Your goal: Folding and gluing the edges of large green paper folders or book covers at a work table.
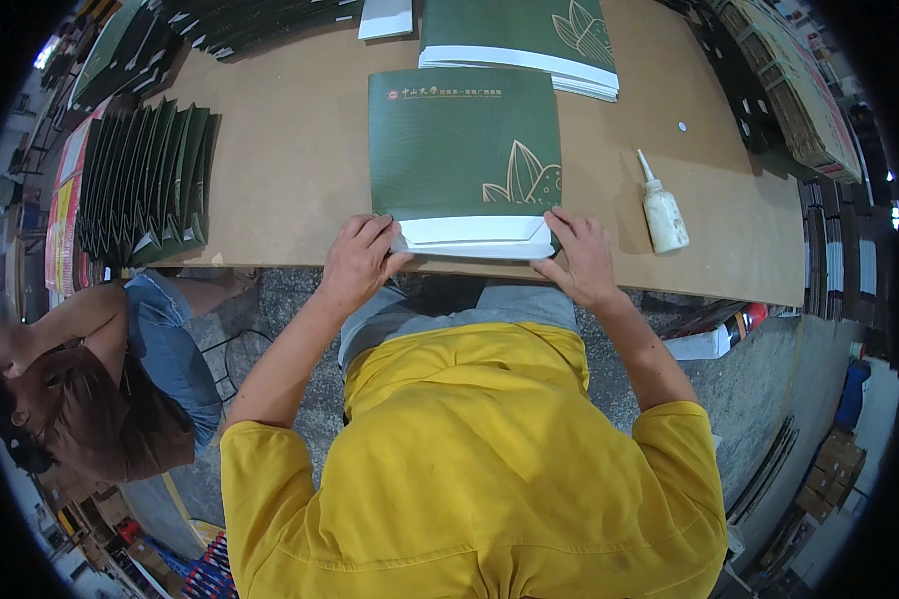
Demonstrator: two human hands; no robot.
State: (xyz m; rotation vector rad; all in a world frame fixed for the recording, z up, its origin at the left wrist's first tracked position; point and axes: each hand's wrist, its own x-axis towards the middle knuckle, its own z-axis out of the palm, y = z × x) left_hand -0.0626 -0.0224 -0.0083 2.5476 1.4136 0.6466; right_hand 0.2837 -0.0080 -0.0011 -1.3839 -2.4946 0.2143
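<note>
A flat green paper bag [459, 140] with a gold leaf print lies in front of me at the table's near edge. Along its near end runs a white folded strip [474, 236]. My left hand [362, 262] is closed on the left corner of that end, thumb below and fingers on top. At the right corner, my right hand [584, 258] grips the bag in the same way. Further back lies a stack of similar green bags [519, 30], partly covered by this one. A white squeeze bottle [663, 213] with a thin nozzle rests to the right.
Standing green bags [145, 185] are fanned out at the table's left, and more green bags [250, 20] lie behind. Cartons [784, 90] line the far right. A small white block [386, 18] sits at the back. A seated person [110, 379] is close on my left.
</note>
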